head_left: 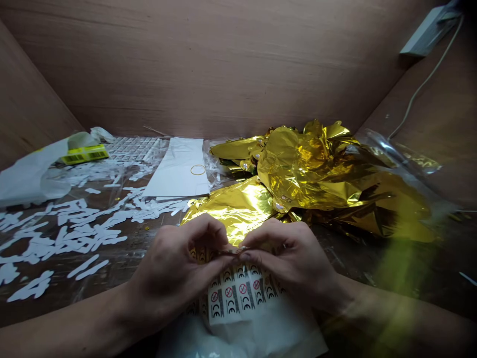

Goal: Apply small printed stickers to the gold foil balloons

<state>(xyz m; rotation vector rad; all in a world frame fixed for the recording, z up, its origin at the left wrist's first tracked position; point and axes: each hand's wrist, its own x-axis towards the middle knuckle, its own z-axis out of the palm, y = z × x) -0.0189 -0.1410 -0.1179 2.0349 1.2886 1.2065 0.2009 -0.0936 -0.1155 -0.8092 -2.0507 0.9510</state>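
Two hands pinch a small sliver over a printed label sheet, gold foil behind.

Wood-panelled booth wall (208,64) behind a bench (70,293) covered in clear plastic; a crumpled heap of gold foil balloons (309,174) fills the right side, and one foil edge reaches just behind the hands. White label scraps (63,233) are scattered on the left, beside a white paper sheet (175,169) with a rubber band (198,170) on it. The label sheet (238,298), with rows of black-and-red symbols, lies directly under the hands, on white backing. Left hand (175,268) and right hand (290,263) are curled inward, fingertips (242,256) closed together on the sliver (231,251), too small to read, just above the sheet's top edge.
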